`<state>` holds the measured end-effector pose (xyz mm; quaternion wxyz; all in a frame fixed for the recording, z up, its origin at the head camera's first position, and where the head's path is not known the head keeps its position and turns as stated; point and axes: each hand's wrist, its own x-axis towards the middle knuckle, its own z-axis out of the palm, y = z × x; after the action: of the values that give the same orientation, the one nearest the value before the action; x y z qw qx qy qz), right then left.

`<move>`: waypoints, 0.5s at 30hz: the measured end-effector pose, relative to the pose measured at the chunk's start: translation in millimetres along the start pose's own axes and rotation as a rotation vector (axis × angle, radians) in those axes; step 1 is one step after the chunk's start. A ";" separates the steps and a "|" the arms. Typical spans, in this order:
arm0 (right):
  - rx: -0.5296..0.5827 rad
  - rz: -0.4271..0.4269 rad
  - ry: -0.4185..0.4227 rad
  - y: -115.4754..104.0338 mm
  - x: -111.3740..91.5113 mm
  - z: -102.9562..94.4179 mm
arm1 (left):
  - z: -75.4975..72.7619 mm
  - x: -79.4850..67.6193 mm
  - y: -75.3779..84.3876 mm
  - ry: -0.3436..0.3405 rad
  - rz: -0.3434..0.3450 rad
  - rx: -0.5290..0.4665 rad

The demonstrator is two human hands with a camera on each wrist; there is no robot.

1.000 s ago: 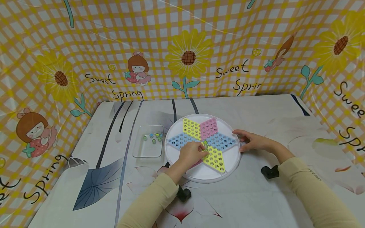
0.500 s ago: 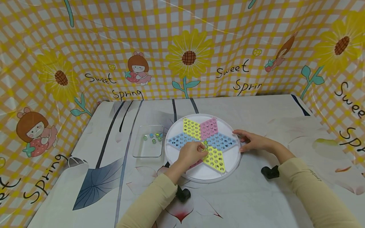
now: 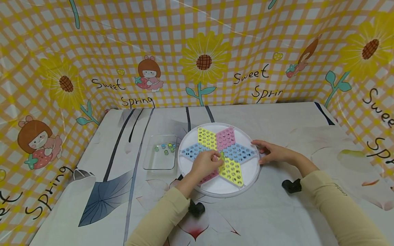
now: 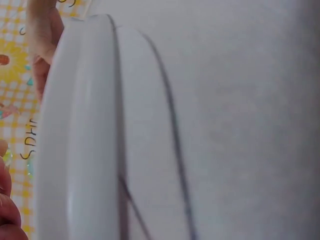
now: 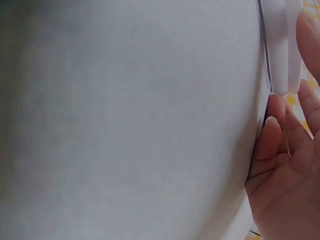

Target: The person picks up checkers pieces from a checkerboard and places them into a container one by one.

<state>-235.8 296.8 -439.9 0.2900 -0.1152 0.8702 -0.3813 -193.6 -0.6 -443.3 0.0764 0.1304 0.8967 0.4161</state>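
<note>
A round white Chinese checkers board [image 3: 212, 188] with a yellow, pink and blue star of holes lies in the middle of the table. Over the star's centre, my left hand [image 3: 205, 164] pinches a small greenish glass marble [image 4: 7, 156] between thumb and fingertips. Close by those fingertips, a yellow-green marble [image 3: 222, 154] shows in the head view; whether it sits in a hole I cannot tell. My right hand [image 3: 275, 153] rests at the board's right rim, thumb and fingers spread against the edge. In the right wrist view its fingers [image 5: 270, 137] touch the rim.
Left of the board stands a clear square tray [image 3: 158, 168] with several green, blue and yellow marbles. A printed cloth covers the table [image 3: 271, 218]. Checked fabric [image 3: 172, 44] walls in the back and both sides.
My left hand has drawn back slightly to the left, uncovering more of the near pink point. The right hand, the board and the tray stay where they were.
</note>
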 end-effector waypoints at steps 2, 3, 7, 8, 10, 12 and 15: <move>-0.002 0.002 0.001 0.2 0.0 0.4 | -2.1 -0.2 1.1 0.015 0.004 -0.035; -0.002 0.003 0.001 0.2 0.0 0.7 | -3.5 -0.6 1.7 0.022 0.004 -0.055; -0.007 0.009 0.002 0.4 -0.1 1.3 | -9.2 -1.6 3.6 0.043 0.004 -0.140; -0.006 0.009 0.002 0.4 -0.1 1.3 | -10.4 -1.6 3.8 0.051 0.007 -0.153; -0.010 0.010 0.003 0.4 -0.1 1.2 | -12.4 -1.3 4.1 0.065 0.011 -0.182; -0.012 0.009 0.003 0.2 -0.2 1.1 | -13.8 -0.7 4.1 0.085 0.020 -0.205; -0.011 0.007 0.003 -0.4 -0.4 1.2 | -15.9 -0.6 4.8 0.119 0.035 -0.239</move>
<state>-234.8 296.1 -440.1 0.2892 -0.1131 0.8732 -0.3755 -196.0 -9.4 -429.3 0.0310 0.1111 0.8413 0.5282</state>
